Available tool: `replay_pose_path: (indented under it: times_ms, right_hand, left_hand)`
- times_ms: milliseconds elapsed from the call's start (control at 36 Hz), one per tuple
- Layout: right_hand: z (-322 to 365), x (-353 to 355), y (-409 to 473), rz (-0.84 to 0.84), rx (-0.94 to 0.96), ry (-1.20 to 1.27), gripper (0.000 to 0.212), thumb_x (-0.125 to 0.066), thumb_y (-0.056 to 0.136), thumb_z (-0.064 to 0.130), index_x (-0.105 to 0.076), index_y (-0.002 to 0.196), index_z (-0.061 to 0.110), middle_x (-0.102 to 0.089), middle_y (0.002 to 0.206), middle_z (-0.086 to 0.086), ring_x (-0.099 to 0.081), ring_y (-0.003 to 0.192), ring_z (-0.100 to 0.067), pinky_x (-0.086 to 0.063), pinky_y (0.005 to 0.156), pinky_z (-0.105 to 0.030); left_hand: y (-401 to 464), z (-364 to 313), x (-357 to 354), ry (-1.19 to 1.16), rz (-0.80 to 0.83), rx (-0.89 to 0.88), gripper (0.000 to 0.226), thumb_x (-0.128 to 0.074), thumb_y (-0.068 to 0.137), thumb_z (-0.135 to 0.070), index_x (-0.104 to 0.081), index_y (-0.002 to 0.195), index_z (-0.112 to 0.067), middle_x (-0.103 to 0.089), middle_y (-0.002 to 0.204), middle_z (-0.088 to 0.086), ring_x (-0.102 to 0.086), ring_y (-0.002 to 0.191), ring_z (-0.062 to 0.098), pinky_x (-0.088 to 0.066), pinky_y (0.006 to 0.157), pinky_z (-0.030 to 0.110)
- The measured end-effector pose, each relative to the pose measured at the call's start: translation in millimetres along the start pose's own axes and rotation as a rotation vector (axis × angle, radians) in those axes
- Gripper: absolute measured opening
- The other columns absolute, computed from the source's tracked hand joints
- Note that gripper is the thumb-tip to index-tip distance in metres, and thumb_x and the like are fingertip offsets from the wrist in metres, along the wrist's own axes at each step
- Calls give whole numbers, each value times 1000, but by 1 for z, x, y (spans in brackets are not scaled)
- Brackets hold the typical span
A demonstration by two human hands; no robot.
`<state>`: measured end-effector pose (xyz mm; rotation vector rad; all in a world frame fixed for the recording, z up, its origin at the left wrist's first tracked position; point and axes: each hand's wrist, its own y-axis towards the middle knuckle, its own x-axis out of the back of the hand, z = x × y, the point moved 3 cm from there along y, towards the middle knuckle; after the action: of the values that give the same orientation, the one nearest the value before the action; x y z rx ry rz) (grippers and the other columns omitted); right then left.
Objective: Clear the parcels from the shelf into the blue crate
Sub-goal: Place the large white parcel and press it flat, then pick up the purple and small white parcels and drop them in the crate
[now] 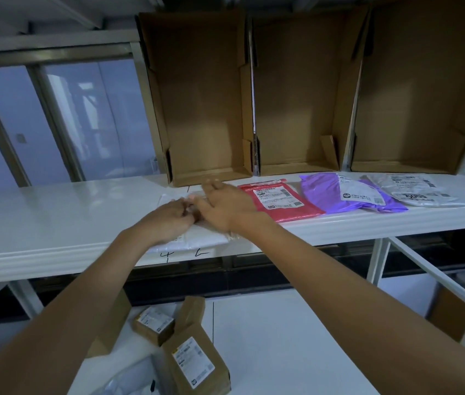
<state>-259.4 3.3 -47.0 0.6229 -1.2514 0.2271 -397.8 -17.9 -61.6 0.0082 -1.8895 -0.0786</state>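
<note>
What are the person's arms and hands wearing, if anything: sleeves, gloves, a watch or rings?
Nothing shows on them. Both forearms are bare from the picture's bottom edge to the wrists, with no sleeves in view. The left hand and the right hand have no gloves, and no watch, bracelet or ring can be seen, though the fingers are slightly blurred.

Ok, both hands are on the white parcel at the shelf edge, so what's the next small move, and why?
Probably close both hands on the white parcel and slide it off the shelf edge. The left hand and right hand lie on top of it, the right with fingers spread, so no firm grip shows yet. It already overhangs the front lip. The blue crate is out of view.
</note>
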Motion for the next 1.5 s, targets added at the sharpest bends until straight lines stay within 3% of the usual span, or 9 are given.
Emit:
replay_pose_path:
  times_ms: [167,472,667,806,917,1083,1222,1361,1500]
  right_hand:
    - [-61,23,-14,-8,-132,-114,68,-16,96,58,-38,144,15,-41,150,-12,-35,140,-30,-28,115,-49]
    - [-94,16,-28,281,-235,-109,71,-9,95,59,-23,152,20,-22,161,-7,-20,148,-29,-12,120,-48]
    - [-137,71,-61,-270,-296,85,53,-31,99,45,-52,135,13,-51,141,-15,-47,129,-34,-36,105,-42]
    - [-214,88,-96,-164,-481,-43,51,-35,98,45,-46,139,15,-50,140,-16,-46,129,-34,-39,102,-42]
    - [-220,63,-105,-1,-424,-90,70,-29,94,60,-17,153,26,-27,159,-4,-29,143,-33,-28,112,-49]
    - [-224,64,-102,84,-431,-100,75,-26,91,65,-8,154,28,-25,159,-4,-30,144,-31,-29,113,-52]
    - [-217,66,-102,58,-403,-87,72,-29,94,59,-8,155,25,-25,159,-6,-33,142,-31,-34,107,-47]
    - [-204,66,-98,45,-345,0,70,-29,96,58,-12,154,24,-25,159,-7,-32,143,-30,-30,110,-44]
    - [-239,106,-117,-272,-416,-59,70,-30,96,59,-23,152,17,-30,157,-11,-32,142,-32,-29,112,-47]
  left_hand:
    - [-9,-22,16,190,-283,-42,52,-35,97,-44,-42,142,-19,-39,152,7,-30,142,25,-25,115,39]
    - [8,-49,-22,185,33,21,69,-17,92,-66,-11,152,-33,-2,163,-5,-3,151,19,-8,122,43]
    - [6,-49,-13,248,-99,8,64,-19,92,-65,-25,148,-35,-15,161,-12,-3,150,16,6,119,49]
    - [-15,-101,2,-37,-443,-175,62,-27,89,-57,-46,138,-25,-46,148,2,-33,140,23,-23,115,45]
    - [-6,-161,-28,19,-256,-295,55,-32,96,-52,-33,146,-29,-31,157,-5,-26,144,20,-21,118,42]
    - [12,-175,-65,119,-1,-251,59,-23,94,-60,-25,148,-36,-14,162,-9,-14,149,16,-16,120,39]
    - [10,-168,-53,91,36,-247,55,-28,96,-54,-32,146,-32,-24,159,-7,-24,146,18,-23,116,35]
    - [16,-160,-41,76,-16,-174,45,-31,88,-63,-53,109,-30,-59,126,1,-55,112,23,-44,93,37]
    - [8,-191,-39,27,-202,-311,54,-41,92,-53,-44,134,-20,-43,147,-1,-40,134,21,-34,107,35]
